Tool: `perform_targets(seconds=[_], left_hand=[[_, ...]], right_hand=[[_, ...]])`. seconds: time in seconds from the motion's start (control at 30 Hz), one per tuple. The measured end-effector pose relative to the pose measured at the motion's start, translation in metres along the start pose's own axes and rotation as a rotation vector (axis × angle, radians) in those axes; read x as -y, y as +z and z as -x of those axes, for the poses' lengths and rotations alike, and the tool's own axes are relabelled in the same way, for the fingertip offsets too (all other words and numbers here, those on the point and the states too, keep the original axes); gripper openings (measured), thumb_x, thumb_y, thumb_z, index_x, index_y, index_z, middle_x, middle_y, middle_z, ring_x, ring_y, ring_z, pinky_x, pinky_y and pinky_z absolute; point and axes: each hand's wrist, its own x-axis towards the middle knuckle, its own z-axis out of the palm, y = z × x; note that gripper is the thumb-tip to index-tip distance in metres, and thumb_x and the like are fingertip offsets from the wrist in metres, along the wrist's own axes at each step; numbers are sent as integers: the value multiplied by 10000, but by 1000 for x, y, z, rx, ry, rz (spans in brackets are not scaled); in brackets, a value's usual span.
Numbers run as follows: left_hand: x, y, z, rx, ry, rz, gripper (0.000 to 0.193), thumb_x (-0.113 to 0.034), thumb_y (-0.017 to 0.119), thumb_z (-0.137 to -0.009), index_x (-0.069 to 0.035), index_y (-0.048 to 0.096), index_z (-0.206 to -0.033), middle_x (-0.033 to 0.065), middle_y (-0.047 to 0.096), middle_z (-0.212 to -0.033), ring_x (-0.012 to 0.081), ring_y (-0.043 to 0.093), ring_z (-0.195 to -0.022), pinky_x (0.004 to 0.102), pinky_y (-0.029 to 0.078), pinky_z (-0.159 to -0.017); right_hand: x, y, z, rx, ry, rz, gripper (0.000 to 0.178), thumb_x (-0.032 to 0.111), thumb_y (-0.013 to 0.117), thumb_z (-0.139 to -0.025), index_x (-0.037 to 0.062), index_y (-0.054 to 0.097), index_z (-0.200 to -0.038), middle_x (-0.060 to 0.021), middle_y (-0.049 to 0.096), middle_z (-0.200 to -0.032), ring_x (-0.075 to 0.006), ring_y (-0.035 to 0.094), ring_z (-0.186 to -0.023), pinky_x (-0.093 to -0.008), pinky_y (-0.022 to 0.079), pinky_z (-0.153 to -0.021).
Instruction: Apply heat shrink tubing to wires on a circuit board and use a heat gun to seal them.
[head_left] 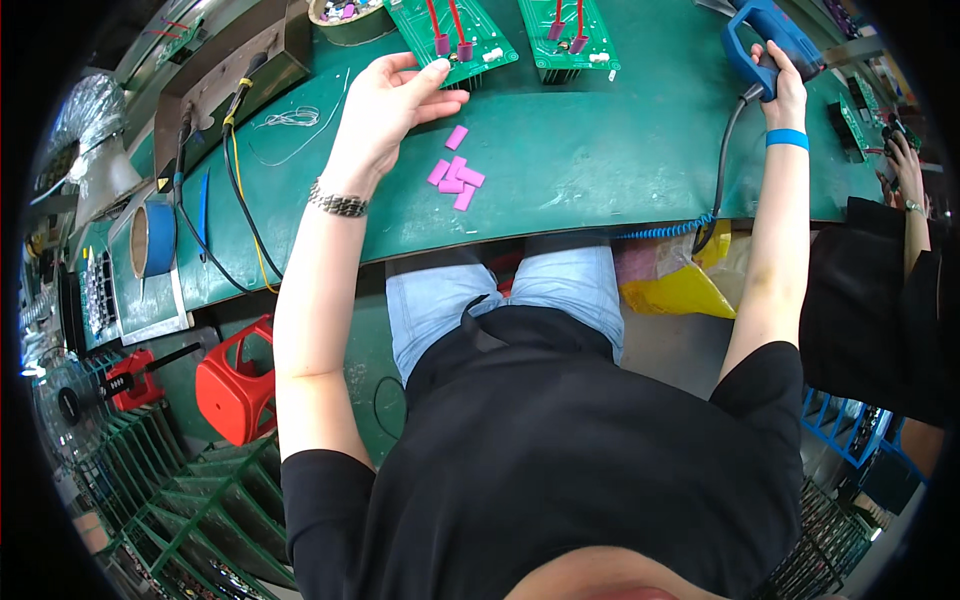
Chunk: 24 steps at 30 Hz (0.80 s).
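Observation:
My left hand (392, 105) grips the near left edge of a green circuit board (482, 50), thumb on the edge and other fingers around it. Two red wires with dark pink sleeves at their bases rise from this board. A second green circuit board (590, 45) with similar red wires lies to its right. My right hand (787, 85) is closed around the handle of a blue heat gun (775, 38) at the far right. Several short pink sleeves (452, 174) lie loose on the green bench mat (560, 150), below my left hand.
Black cables (183, 160) and a blue tape roll (152, 238) lie at left. Behind stands a bowl (352, 22) of small parts. The heat gun's cord (722, 170) hangs over the bench edge. A red stool (236, 385) stands lower left; a co-worker's hand (905, 165) is at right.

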Motion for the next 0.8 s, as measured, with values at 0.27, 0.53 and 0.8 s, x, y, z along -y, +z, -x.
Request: perform_targets(seconds=[0.27, 0.53, 0.8], left_hand=[[-5, -2, -20, 97, -48, 130, 445, -40, 618, -901, 99, 428, -1278, 181, 629, -1064, 259, 682, -923, 301, 588, -827], [-9, 17, -42, 121, -64, 136, 483, -42, 609, -908, 108, 390, -1311, 197, 613, -1113, 269, 678, -940, 309, 582, -843], [-9, -1, -39, 126, -80, 97, 507, -53, 625, -900, 110, 385, -1316, 187, 617, -1094, 271, 679, -937, 307, 580, -840]], right_hand=[[49, 4, 72, 285, -142, -237, 289, 138, 582, -933, -80, 534, -1116, -144, 610, -928, -211, 589, -827, -302, 505, -744], [59, 5, 144, 180, -204, 188, 374, 122, 580, -933, -21, 493, -1268, -103, 626, -997, -159, 606, -884, -279, 508, -728], [88, 45, 232, 288, -156, 534, 562, 152, 562, -866, -79, 400, -1352, -251, 532, -1270, -157, 617, -895, -234, 474, -646]])
